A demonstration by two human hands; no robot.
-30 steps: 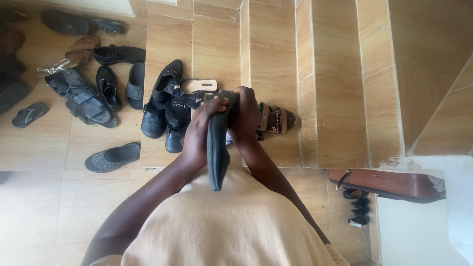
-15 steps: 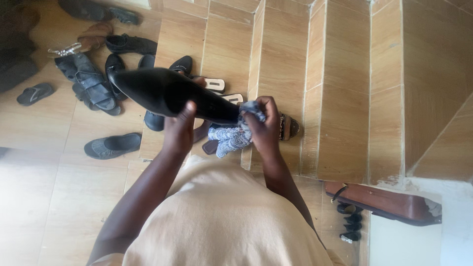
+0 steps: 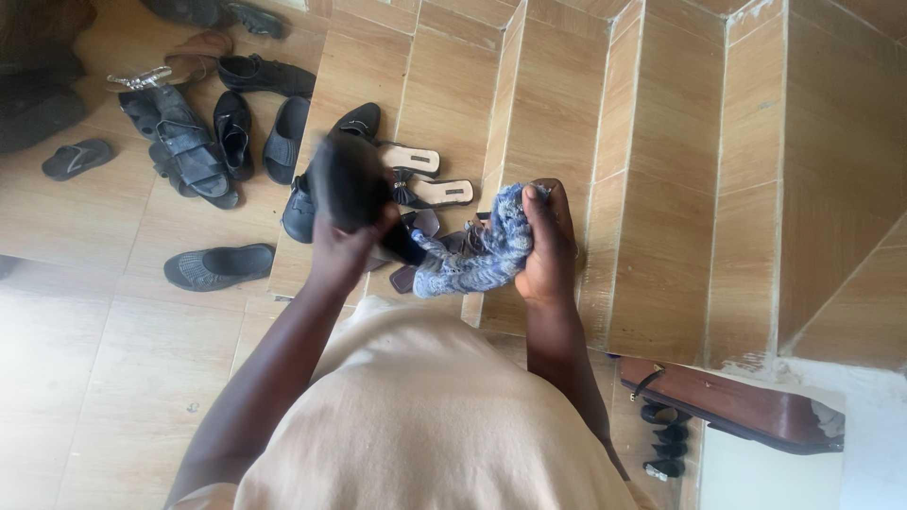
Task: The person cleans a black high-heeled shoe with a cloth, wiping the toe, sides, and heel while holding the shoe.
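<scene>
My left hand [image 3: 348, 247] grips a black shoe [image 3: 351, 184], which points up and away from me and looks blurred. My right hand [image 3: 548, 247] is closed on a crumpled blue and white cloth [image 3: 482, 253]. One end of the cloth reaches toward the shoe's lower part. Both hands are held in front of my chest, above a lower tiled step [image 3: 435, 104] with other footwear on it.
Tan tiled stairs [image 3: 680, 189] rise to the right. Several black shoes and sandals [image 3: 198, 151] lie on the floor at left, with a dark slip-on [image 3: 219, 265] nearer. Two beige-soled sandals [image 3: 436, 181] sit on the step. A brown handrail [image 3: 727, 406] is at lower right.
The black shoe has swung from lying sideways to pointing away from me. The right hand with the cloth has shifted a little to the right of the shoe.
</scene>
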